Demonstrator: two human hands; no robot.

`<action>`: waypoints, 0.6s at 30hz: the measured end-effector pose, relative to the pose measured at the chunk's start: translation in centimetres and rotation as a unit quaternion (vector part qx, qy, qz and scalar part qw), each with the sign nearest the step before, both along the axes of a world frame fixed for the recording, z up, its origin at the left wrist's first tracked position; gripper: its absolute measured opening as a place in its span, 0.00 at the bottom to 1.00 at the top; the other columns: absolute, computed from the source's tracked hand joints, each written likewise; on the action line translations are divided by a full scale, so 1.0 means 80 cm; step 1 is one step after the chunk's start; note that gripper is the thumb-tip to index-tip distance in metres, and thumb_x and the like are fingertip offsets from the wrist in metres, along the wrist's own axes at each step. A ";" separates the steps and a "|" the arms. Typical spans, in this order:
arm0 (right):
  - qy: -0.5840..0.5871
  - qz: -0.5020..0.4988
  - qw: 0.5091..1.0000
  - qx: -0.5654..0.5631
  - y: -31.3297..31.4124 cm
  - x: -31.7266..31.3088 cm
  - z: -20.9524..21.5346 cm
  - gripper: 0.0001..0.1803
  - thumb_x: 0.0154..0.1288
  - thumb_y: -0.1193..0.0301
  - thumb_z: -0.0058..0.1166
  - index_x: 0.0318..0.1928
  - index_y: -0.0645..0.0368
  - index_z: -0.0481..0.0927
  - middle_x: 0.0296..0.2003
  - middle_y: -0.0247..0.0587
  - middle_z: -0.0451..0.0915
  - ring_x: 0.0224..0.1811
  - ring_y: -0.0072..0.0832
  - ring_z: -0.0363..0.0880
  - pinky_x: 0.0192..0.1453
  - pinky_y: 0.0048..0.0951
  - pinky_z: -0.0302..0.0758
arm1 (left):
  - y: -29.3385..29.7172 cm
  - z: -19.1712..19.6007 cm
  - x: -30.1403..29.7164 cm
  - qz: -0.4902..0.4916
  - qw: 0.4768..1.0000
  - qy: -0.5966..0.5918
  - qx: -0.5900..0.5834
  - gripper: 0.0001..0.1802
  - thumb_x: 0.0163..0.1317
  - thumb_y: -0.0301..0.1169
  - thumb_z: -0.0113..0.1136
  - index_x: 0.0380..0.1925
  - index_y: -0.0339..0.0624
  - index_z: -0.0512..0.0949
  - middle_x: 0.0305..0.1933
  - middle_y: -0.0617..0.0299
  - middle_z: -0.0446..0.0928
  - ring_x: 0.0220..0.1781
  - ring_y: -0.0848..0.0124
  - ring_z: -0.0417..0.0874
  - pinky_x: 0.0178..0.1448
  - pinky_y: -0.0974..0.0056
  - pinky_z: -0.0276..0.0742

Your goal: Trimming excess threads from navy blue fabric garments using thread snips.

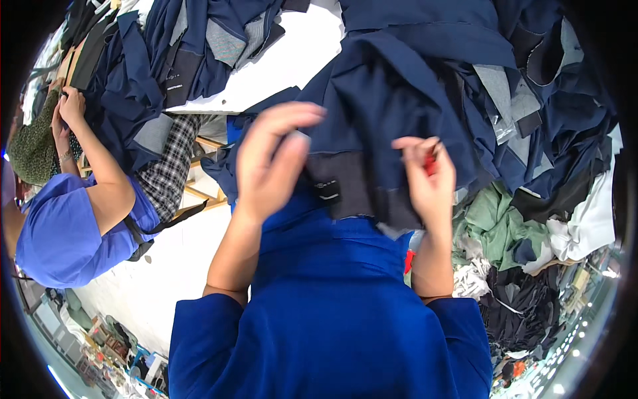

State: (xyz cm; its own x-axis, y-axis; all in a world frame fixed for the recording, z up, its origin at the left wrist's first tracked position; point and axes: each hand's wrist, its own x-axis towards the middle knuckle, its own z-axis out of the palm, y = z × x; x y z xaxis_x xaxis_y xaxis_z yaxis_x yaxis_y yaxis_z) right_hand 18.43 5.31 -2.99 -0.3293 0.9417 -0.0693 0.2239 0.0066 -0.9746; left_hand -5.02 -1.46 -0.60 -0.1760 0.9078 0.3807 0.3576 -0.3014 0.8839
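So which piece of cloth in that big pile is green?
The crumpled pale green cloth low in the heap beside the person's right hand. The pieces around it are navy, grey, white or black, so it alone is green.

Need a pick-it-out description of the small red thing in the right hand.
Start at the navy garment held up mid-frame over the white table. At its lower right edge, the right hand pinches a small red object, the only bright red spot among dark blue fabric.
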 end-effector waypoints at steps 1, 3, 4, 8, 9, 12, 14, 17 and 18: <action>0.123 0.063 0.990 -0.038 -0.012 -0.019 0.002 0.10 0.66 0.79 0.46 0.26 0.62 0.63 0.37 0.44 0.81 0.35 0.17 0.73 0.41 0.20 0.72 | 0.006 -0.001 0.008 -0.098 0.995 0.011 0.002 0.16 0.55 0.24 0.56 0.46 0.35 0.75 0.50 0.52 0.76 0.52 0.59 0.77 0.57 0.61 0.70; 0.228 0.109 0.959 -0.131 -0.033 -0.036 0.009 0.13 0.65 0.81 0.47 0.24 0.58 0.62 0.34 0.43 0.80 0.33 0.16 0.71 0.38 0.19 0.71 | 0.016 0.000 0.036 -0.224 0.968 0.064 -0.090 0.28 0.54 0.39 0.63 0.54 0.37 0.71 0.60 0.45 0.68 0.61 0.52 0.69 0.63 0.56 0.63; 0.146 0.103 0.980 -0.088 -0.032 -0.027 0.007 0.13 0.64 0.81 0.48 0.24 0.58 0.62 0.33 0.40 0.81 0.28 0.13 0.66 0.31 0.17 0.65 | 0.015 -0.011 0.045 -0.203 0.965 0.106 -0.125 0.34 0.52 0.41 0.65 0.57 0.38 0.68 0.61 0.45 0.65 0.63 0.51 0.67 0.64 0.55 0.62; 0.136 -0.059 0.987 0.055 -0.012 0.002 0.007 0.12 0.64 0.82 0.47 0.26 0.58 0.61 0.40 0.50 0.81 0.34 0.20 0.75 0.43 0.21 0.73 | 0.006 -0.045 0.043 -0.159 0.935 0.165 -0.269 0.38 0.53 0.43 0.64 0.61 0.43 0.62 0.56 0.50 0.70 0.60 0.55 0.70 0.66 0.52 0.58; 0.162 -0.082 0.983 0.039 -0.002 0.020 0.011 0.12 0.64 0.83 0.46 0.27 0.57 0.61 0.41 0.54 0.79 0.42 0.28 0.77 0.54 0.29 0.72 | 0.001 -0.050 0.036 -0.160 0.914 0.154 -0.339 0.35 0.54 0.43 0.64 0.60 0.43 0.64 0.53 0.51 0.73 0.58 0.56 0.72 0.66 0.53 0.59; 0.058 -0.123 0.986 0.094 0.019 0.043 0.012 0.13 0.62 0.79 0.52 0.28 0.57 0.60 0.45 0.54 0.76 0.46 0.30 0.74 0.54 0.30 0.69 | -0.008 -0.065 0.024 -0.157 0.936 0.115 -0.294 0.25 0.61 0.38 0.57 0.57 0.41 0.68 0.50 0.52 0.76 0.55 0.63 0.75 0.65 0.59 0.61; -0.115 -0.046 0.987 0.105 0.020 0.044 -0.001 0.18 0.54 0.70 0.64 0.40 0.65 0.71 0.42 0.43 0.76 0.42 0.25 0.71 0.49 0.27 0.69 | -0.012 -0.067 0.026 -0.131 0.945 -0.067 -0.293 0.23 0.67 0.36 0.48 0.59 0.38 0.66 0.54 0.54 0.74 0.56 0.68 0.74 0.64 0.63 0.62; -0.076 0.046 0.995 0.042 -0.018 0.005 -0.016 0.17 0.52 0.70 0.65 0.40 0.63 0.73 0.23 0.30 0.67 0.25 0.18 0.64 0.30 0.22 0.67 | -0.007 -0.051 0.025 -0.148 0.870 -0.341 -0.323 0.31 0.67 0.42 0.50 0.63 0.34 0.60 0.58 0.49 0.70 0.57 0.66 0.71 0.62 0.66 0.63; -0.031 0.104 0.994 0.007 -0.036 -0.014 -0.002 0.15 0.52 0.71 0.64 0.36 0.61 0.72 0.22 0.30 0.66 0.25 0.17 0.63 0.30 0.22 0.67 | -0.009 -0.048 0.030 -0.107 0.886 -0.297 -0.340 0.30 0.66 0.42 0.52 0.62 0.34 0.62 0.56 0.54 0.71 0.54 0.70 0.72 0.59 0.68 0.66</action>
State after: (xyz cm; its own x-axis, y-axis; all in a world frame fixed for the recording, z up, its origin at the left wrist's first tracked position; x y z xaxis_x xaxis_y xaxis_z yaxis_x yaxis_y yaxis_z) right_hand 17.32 2.44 -3.19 -0.5121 0.8549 -0.0835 0.2755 0.0715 -0.9586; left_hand -2.60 -2.16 -4.45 0.0431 0.9281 -0.3697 -0.2329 0.3692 0.8997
